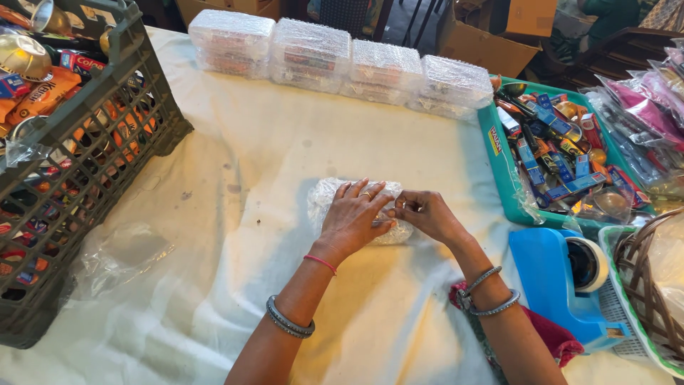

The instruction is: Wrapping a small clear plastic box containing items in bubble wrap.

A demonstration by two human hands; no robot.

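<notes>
So, going across the table from the left:

- A dark grey plastic crate (121,107) sat at the far left, stuffed with small packets, boxes and a few shiny metal bowls. Mostly orange and red stuff showing through the lattice sides.
- Just beside it, a crumpled clear plastic bag (117,253) lay flat on the white cloth (235,157) that covered the table.
- Along the back edge, four bubble-wrapped packs (342,60) stood in a row, touching each other.
- Middle of the cloth: the bubble-wrapped bundle (324,196). The left hand (353,217) lay flat on top of it, fingers spread and pressing down, a ring on one finger, a red thread and a metal bangle on that wrist.
- The right hand (424,214) was right at the bundle's right end, touching the left hand, fingertips pressed together and pinching the wrap there. Couldn't tell if there was tape in that pinch. Two metal bangles on that wrist.
- Near the right forearm, a blue tape dispenser (552,285) sat with its roll facing up-right, and a dark red cloth (552,335) was tucked under the arm.
- Behind the dispenser, a teal tray (499,164) was full of small boxes and tubes.
- Far right, a woven basket (645,278) and pink plastic-wrapped packets (641,114).
</notes>
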